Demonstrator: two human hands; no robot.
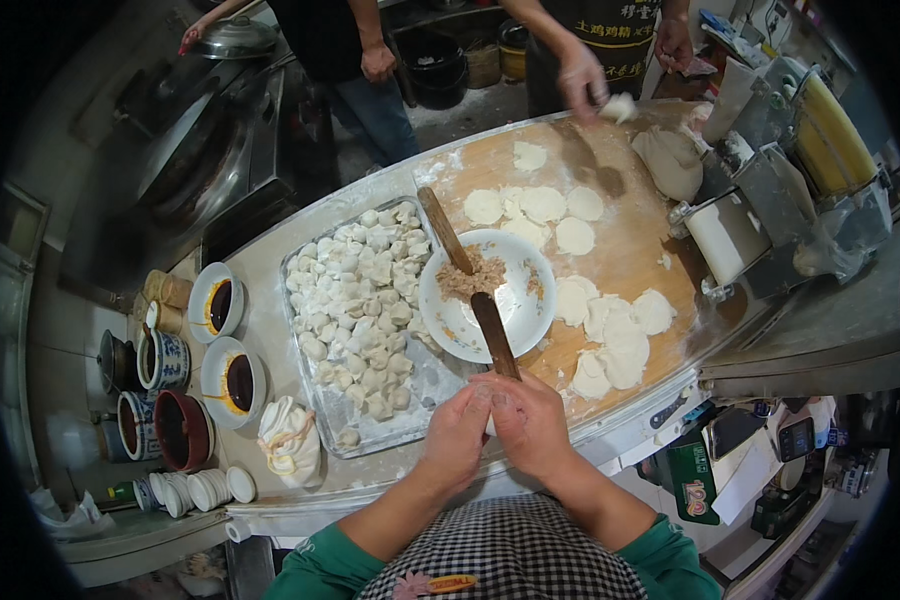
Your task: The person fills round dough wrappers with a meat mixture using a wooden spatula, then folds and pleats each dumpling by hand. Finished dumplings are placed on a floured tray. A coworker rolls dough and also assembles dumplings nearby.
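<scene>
My left hand (454,431) and my right hand (529,424) are pressed together in front of the apron, fingertips touching. A bit of white dough (490,427) shows between them, mostly hidden by the fingers. Just beyond stands a white bowl (525,330) with minced filling (471,276) stuck inside. One wooden stick (444,225) leans in the filling, pointing away. Another wooden stick (495,334) crosses the near rim; its near end disappears at my right hand, and whether I grip it is unclear. Left of the bowl, a metal tray (420,390) carries many folded dumplings (360,300).
Round dough wrappers (544,204) and overlapping ones (622,345) lie on the floured board (630,262). A dough-rolling machine (765,202) stands right. Sauce bowls (236,382), jars (184,431) and a tied white bag (291,442) are left. Across the table, a person's hand (581,79) moves near dough.
</scene>
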